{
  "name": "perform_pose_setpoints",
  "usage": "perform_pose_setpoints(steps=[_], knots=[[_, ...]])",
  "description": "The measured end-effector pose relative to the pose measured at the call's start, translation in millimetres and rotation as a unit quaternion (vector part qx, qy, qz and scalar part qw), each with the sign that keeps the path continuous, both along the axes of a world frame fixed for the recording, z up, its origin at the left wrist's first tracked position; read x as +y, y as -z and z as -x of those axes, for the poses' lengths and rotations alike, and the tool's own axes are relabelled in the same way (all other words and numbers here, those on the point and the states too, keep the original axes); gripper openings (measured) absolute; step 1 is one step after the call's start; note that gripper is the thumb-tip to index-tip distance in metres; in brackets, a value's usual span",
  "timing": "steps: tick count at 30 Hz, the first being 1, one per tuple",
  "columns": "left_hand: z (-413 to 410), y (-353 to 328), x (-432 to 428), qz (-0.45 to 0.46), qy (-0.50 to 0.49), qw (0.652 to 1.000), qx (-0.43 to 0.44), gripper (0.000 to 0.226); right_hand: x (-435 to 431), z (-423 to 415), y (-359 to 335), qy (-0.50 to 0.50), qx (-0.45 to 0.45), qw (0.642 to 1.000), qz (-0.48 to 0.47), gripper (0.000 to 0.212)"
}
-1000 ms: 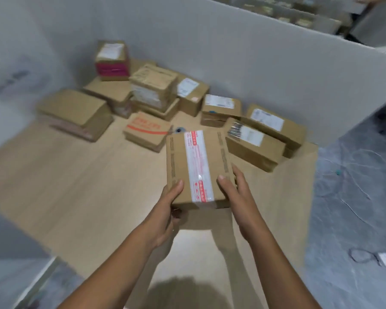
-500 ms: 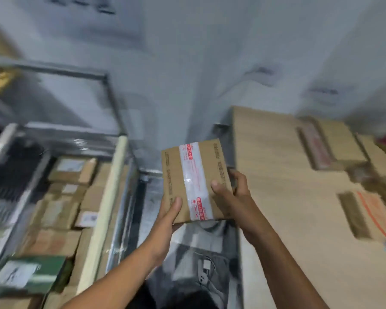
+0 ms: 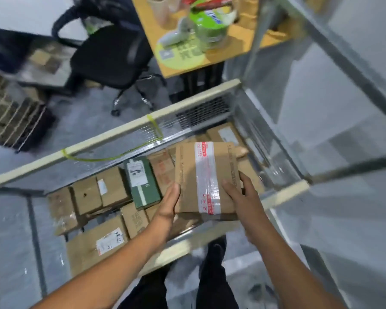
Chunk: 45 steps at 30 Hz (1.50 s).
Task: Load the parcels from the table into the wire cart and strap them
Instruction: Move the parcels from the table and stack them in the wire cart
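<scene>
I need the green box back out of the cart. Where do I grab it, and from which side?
Probably its near short end, from above. The green box stands proud of the brown parcels in front, baring that end face, while others crowd both long sides. Free a hand first: left hand and right hand both grip the taped parcel.

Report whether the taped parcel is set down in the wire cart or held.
Held, not set down: left hand and right hand grip the taped parcel over boxes in the wire cart.
</scene>
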<state>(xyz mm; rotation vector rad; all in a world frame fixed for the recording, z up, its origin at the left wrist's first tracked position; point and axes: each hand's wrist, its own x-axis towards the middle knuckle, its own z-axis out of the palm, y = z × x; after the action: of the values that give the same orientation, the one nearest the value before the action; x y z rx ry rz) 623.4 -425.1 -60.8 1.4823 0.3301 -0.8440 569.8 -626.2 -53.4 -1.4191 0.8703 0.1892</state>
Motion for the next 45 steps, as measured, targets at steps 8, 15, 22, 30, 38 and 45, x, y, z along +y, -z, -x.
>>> perform_pose_setpoints(steps=[8,15,22,30,38,45], knots=[[-85.2,223.4,66.7,-0.447,0.233,0.854,-0.127,0.059,-27.4,-115.0,229.5,-0.146,0.071,0.987,0.005,0.064],[-144.5,387.6,125.2,-0.579,0.276,0.747,-0.176,0.068,43.8,-196.5,391.8,-0.245,0.018,0.968,0.044,0.066],[-131.9,409.4,150.9,-0.541,0.103,0.787,-0.279,0.064,117.0,-231.3,437.3,-0.231,0.022,0.969,0.081,0.009],[-131.1,405.4,157.6,-0.518,0.151,0.807,-0.239,0.081,110.6,-244.1,417.3,-0.361,0.059,0.912,0.187,0.059],[-121.4,230.2,157.1,-0.462,0.258,0.825,-0.199,0.105,69.2,-195.4,229.1,-0.478,0.111,0.791,0.364,0.099],[-67.6,46.7,38.6,-0.346,0.388,0.813,-0.263,0.089,14.6,-47.2,20.4,-0.274,0.125,0.840,0.451,0.072]])
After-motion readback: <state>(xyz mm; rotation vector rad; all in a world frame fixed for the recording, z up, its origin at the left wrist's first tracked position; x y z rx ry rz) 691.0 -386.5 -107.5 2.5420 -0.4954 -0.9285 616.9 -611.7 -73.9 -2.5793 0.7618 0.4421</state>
